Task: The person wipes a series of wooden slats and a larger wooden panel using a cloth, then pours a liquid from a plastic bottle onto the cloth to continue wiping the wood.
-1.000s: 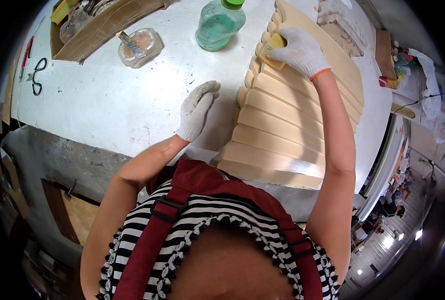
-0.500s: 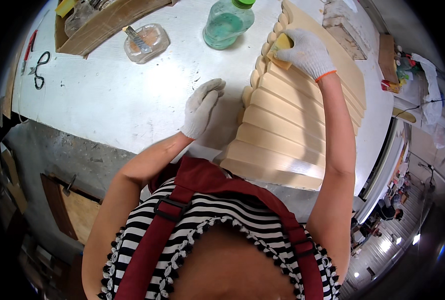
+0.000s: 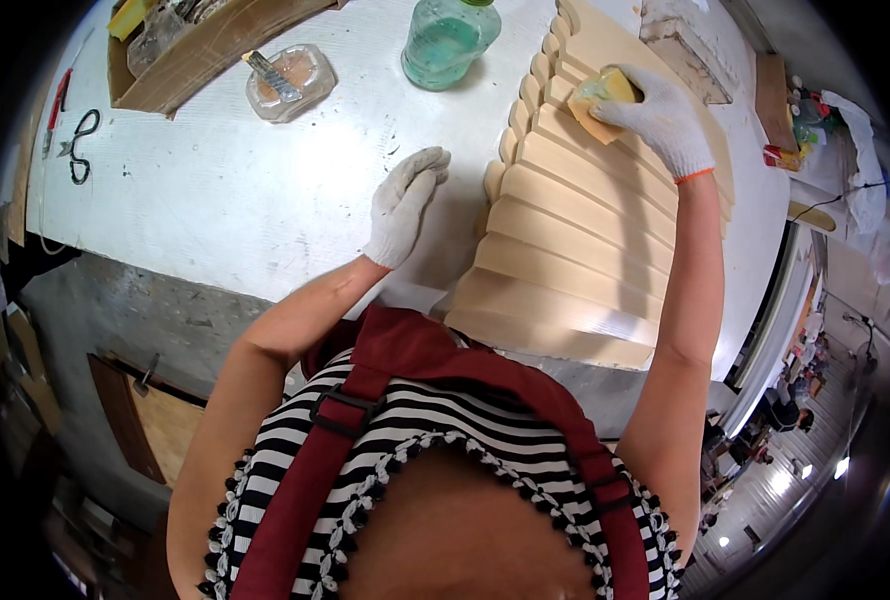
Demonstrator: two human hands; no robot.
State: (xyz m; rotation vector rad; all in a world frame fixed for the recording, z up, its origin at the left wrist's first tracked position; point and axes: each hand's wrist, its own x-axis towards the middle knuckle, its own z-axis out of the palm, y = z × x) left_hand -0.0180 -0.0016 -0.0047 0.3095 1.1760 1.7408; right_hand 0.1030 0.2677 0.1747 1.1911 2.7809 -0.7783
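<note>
Here, sponge [image 3: 613, 86] in fingers [image 3: 641, 84], packet [image 3: 782, 157] seemingly labelled

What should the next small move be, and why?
Probably slide the yellow sponge a little along the cream ridged panel: the gloved right hand grips it over the ridges, while the gloved left hand appears empty, beside the panel.

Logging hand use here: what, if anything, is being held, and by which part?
The right hand grips a yellow pad by its right-hand end; the left hand shows nothing held.
</note>
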